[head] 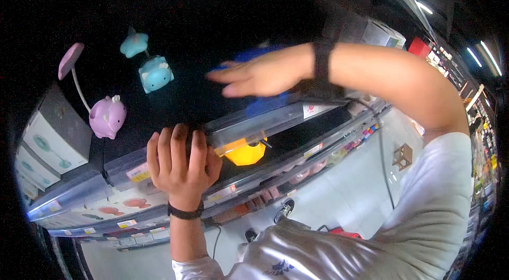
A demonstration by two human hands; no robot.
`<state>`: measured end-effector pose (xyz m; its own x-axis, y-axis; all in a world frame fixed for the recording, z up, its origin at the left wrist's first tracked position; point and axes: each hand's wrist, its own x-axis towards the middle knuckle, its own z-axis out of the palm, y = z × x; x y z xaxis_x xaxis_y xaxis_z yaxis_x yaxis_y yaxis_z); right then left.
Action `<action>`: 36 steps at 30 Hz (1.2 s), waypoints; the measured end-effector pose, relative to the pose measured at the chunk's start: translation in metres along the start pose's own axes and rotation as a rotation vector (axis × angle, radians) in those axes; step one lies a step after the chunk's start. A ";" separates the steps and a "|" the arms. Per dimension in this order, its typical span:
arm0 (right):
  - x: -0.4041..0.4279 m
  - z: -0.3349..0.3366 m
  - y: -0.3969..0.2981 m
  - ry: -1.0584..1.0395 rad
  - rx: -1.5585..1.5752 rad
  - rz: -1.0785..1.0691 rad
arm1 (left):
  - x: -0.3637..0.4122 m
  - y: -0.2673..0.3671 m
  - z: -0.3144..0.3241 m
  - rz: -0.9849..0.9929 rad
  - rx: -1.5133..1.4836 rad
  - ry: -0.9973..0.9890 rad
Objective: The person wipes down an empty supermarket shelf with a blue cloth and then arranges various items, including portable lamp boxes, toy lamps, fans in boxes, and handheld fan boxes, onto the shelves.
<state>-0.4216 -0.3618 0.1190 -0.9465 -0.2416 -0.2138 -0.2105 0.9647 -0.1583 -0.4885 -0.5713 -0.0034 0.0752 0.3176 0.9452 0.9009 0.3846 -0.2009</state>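
Observation:
My left hand [183, 162] is bent over the clear front strip of a black shelf [191, 101], its fingers curled across the edge. My right hand [264, 75] reaches across the same shelf, blurred, with fingers stretched towards the left. Beneath it shows a blue, cloth-like item [266, 105], partly covered by the hand; whether the fingers hold it is unclear. Left of both hands stand a teal cat-shaped desk lamp [156, 74] and a lilac one [107, 117]. Just below the shelf edge, right of my left hand, is a yellow faceted object [246, 153].
White boxes with a printed fan [55, 141] stand at the shelf's left end. Lower shelves carry boxed goods and price tags [127, 223]. A dark cable [383, 160] hangs on the right. A small brown stool [402, 157] and a red item [345, 233] are on the pale floor.

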 end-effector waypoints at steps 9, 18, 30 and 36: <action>-0.029 -0.018 0.126 0.044 -0.408 0.631 | -0.004 -0.002 0.004 0.025 0.033 -0.040; -0.125 -0.022 0.184 0.146 -0.561 0.871 | -0.013 -0.001 0.006 -0.005 0.097 -0.075; -0.092 -0.023 0.184 -0.057 -0.471 0.818 | -0.014 0.002 0.001 -0.043 0.077 -0.142; -0.018 -0.018 0.206 0.126 -0.469 0.698 | -0.015 0.000 0.002 -0.032 0.080 -0.153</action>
<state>-0.4526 -0.1565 0.1080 -0.9113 0.4116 -0.0006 0.3786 0.8387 0.3915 -0.4904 -0.5742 -0.0180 -0.0239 0.4301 0.9025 0.8646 0.4621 -0.1973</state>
